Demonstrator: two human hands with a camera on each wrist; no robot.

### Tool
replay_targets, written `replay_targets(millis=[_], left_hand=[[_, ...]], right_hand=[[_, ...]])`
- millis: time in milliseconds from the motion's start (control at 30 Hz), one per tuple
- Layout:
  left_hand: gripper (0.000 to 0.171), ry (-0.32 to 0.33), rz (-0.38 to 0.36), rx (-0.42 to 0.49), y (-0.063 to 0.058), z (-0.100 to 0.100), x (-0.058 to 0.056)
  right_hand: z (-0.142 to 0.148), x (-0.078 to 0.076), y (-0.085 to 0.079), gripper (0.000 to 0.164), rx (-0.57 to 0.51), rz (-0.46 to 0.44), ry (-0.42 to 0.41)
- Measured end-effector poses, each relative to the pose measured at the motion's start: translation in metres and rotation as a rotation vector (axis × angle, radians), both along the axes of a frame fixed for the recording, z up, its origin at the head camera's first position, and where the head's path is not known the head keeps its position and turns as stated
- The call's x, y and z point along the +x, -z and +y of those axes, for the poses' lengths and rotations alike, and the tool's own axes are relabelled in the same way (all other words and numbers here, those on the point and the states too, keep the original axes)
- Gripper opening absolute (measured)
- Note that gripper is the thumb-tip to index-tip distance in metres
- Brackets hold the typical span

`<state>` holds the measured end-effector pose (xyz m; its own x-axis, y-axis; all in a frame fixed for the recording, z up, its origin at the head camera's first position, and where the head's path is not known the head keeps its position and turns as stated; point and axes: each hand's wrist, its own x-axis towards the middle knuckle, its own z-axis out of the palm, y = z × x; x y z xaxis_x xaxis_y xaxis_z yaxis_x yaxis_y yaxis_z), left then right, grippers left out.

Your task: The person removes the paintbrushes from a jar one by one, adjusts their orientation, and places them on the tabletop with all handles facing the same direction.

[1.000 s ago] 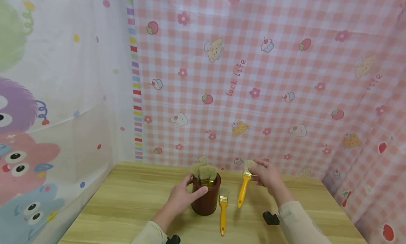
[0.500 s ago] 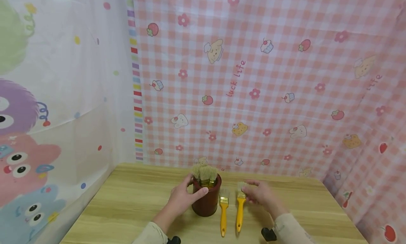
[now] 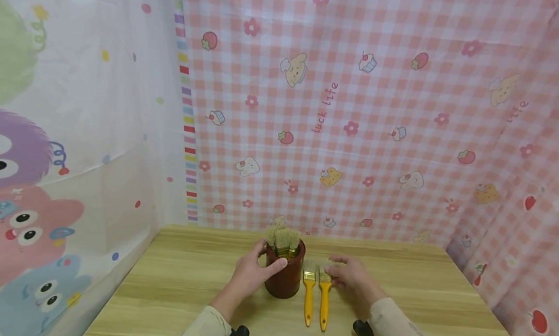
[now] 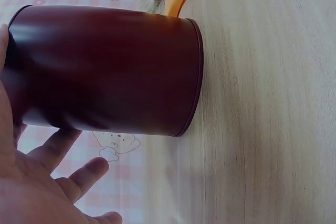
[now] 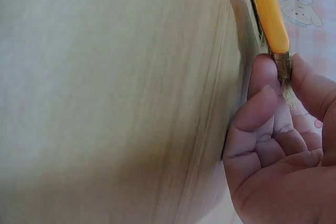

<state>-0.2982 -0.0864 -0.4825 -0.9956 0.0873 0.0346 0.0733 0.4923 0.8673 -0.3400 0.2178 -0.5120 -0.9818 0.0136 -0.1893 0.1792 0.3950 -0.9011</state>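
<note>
A dark red-brown cylindrical pot (image 3: 283, 281) stands upright on the wooden table, several paintbrushes (image 3: 285, 240) in it with bristles up. My left hand (image 3: 251, 274) holds the pot near its rim, thumb at the front and fingers round the far left; in the left wrist view the pot's smooth wall (image 4: 105, 72) fills much of the picture. To the right, my right hand (image 3: 353, 276) pinches a yellow-handled paintbrush (image 3: 324, 302) by its metal band, bristles pointing away; thumb and fingertip lie on either side of the band (image 5: 283, 65). Another yellow-handled paintbrush (image 3: 308, 301) lies parallel, between it and the pot.
The wooden table (image 3: 183, 268) reaches back to a pink checked cloth (image 3: 375, 152) hanging behind. A white cloth with cartoon figures (image 3: 109, 171) hangs along the left side. Black wrist mounts (image 3: 362, 328) show at both sleeves.
My right hand has brought its paintbrush left and toward me, lowering it alongside the lying brush. The left hand and the pot have stayed in place.
</note>
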Motion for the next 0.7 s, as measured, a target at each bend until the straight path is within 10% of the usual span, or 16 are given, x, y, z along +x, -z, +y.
replay_targets(millis=[700], left_hand=[[0.103,0.006,-0.002,0.000,0.0006,0.0003,0.0006]], right_hand=[[0.0009,-0.0008,0.0039,0.038,0.231,0.092,-0.027]])
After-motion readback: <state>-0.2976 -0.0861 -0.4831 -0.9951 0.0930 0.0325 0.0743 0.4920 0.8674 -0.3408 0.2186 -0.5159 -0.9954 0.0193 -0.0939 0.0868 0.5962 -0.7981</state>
